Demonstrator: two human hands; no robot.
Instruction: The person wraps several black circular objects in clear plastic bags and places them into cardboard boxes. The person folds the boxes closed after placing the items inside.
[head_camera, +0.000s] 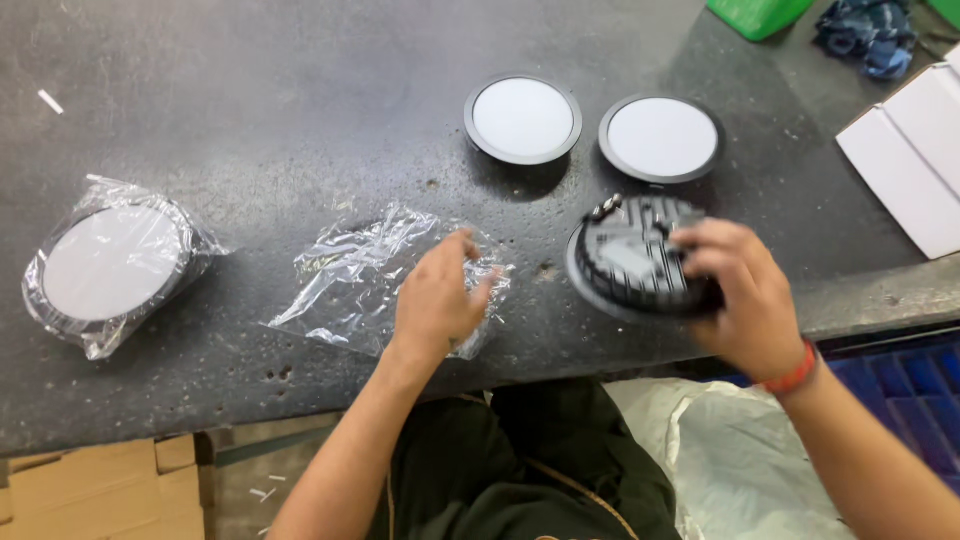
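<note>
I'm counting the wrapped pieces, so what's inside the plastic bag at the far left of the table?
Inside the clear plastic bag lies one round light panel, white face up with a dark rim. Its underside and anything beneath it are hidden.

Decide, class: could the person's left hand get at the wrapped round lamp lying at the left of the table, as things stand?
Probably yes. The left hand rests on the empty clear bag, holding nothing firm, and only bare dark table lies between it and the wrapped lamp.

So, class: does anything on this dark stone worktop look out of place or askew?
Mostly tidy. The crumpled clear plastic wrapper lies loose under the left hand, and the right hand holds one round black lamp tilted, back up, unlike the two flat white-faced ones.
</note>
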